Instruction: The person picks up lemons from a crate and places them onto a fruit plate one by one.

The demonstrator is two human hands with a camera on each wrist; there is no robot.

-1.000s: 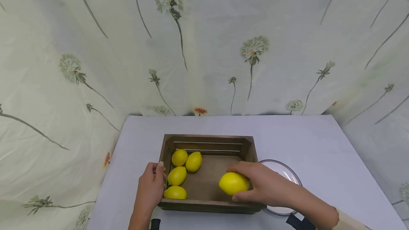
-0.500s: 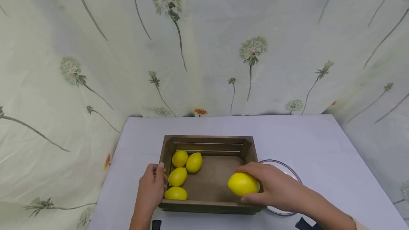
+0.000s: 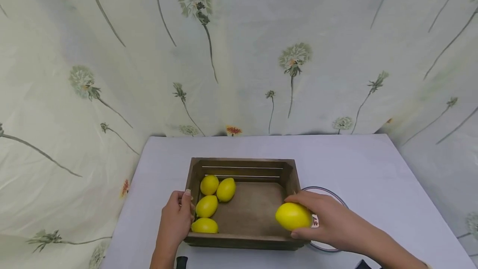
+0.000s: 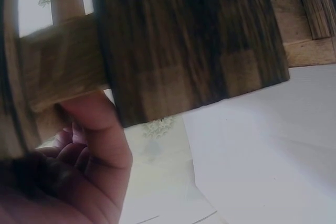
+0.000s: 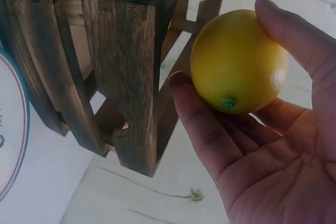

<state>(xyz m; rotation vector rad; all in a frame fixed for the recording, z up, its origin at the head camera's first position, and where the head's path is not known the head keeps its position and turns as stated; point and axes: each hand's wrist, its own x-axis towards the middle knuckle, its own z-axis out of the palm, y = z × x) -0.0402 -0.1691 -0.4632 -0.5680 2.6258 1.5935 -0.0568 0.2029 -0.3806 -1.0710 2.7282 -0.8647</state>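
A yellow lemon (image 3: 293, 216) is in my right hand (image 3: 334, 224), pinched between thumb and fingers above the right end of a brown wooden slatted crate (image 3: 242, 239). The green stem spot of this lemon (image 5: 236, 64) shows in the right wrist view. My left hand (image 3: 175, 218) grips the crate's left side wall; in the left wrist view its curled fingers (image 4: 107, 140) partly disappear behind a slat. Several more lemons (image 3: 207, 206) lie inside the crate along its left side.
A white plate (image 5: 11, 129) with a dark and red rim line sits right of the crate, partly covered by my right hand. Both stand on a white-covered table (image 3: 354, 157). Dandelion-print cloth (image 3: 239, 53) hangs behind and at both sides.
My right hand has carried the lemon rightward, from over the crate's interior to its right wall. My left hand and the crate stay in place.
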